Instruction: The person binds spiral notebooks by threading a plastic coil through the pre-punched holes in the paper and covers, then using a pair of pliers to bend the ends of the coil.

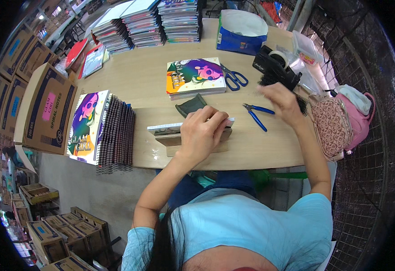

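Cartons (pixel 37 122) and a mesh wall (pixel 360 180) flank the pale counter (pixel 150 86). By its near edge, a pad (pixel 161 128) stands on edge against a stand (pixel 172 140), long axis running left to right. The left hand (pixel 202 131) has its grip closed on the pad's top; the right hand (pixel 282 103) curls near dark coils (pixel 267 80), its hold impossible to tell.

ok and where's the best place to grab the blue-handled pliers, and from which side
Take the blue-handled pliers by both spread handles, probably with the right hand, coming from the right and slightly from the body side: they lie flat, metal tips pointing left and away, handles fanning out toward that side.
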The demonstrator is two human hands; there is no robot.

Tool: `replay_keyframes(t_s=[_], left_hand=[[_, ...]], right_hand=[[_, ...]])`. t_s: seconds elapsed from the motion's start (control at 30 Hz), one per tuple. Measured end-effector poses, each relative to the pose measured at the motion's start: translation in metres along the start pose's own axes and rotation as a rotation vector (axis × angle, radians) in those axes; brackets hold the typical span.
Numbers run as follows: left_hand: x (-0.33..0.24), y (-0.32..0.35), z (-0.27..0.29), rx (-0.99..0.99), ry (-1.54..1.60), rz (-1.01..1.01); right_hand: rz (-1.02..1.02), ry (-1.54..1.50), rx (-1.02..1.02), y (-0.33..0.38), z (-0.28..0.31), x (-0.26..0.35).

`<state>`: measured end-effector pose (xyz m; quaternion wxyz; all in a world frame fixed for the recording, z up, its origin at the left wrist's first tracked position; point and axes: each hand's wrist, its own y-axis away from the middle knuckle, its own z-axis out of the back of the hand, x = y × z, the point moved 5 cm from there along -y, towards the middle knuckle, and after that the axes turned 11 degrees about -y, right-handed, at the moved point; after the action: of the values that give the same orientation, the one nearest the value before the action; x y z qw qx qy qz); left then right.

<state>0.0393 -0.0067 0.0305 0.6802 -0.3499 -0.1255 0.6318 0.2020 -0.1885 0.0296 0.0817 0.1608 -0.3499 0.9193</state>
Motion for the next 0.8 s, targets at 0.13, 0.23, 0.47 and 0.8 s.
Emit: replay_keyframes(t_s=[0.13, 0.23, 0.47, 0.8], left_hand=[[-0.001, 0.000, -0.001, 0.024, -0.017, -0.045], [-0.004, 0.003, -0.001, 0.070, -0.046, -0.015], [-0.003, 0.004, -0.004, 0.030, 0.000, -0.011], [-0.003, 0.004, -0.003, 0.053, -0.011, 0.017]], right_hand=[[-0.216, -0.324, 0.028, -0.003, -0.028, 0.036], [-0.285, -0.465, 0.004, -0.005, -0.037, 0.044], [-0.224, -0.487, 0.046, -0.009, -0.043, 0.045], [-0.246, -0.608, 0.236, -0.010, -0.052, 0.045]])
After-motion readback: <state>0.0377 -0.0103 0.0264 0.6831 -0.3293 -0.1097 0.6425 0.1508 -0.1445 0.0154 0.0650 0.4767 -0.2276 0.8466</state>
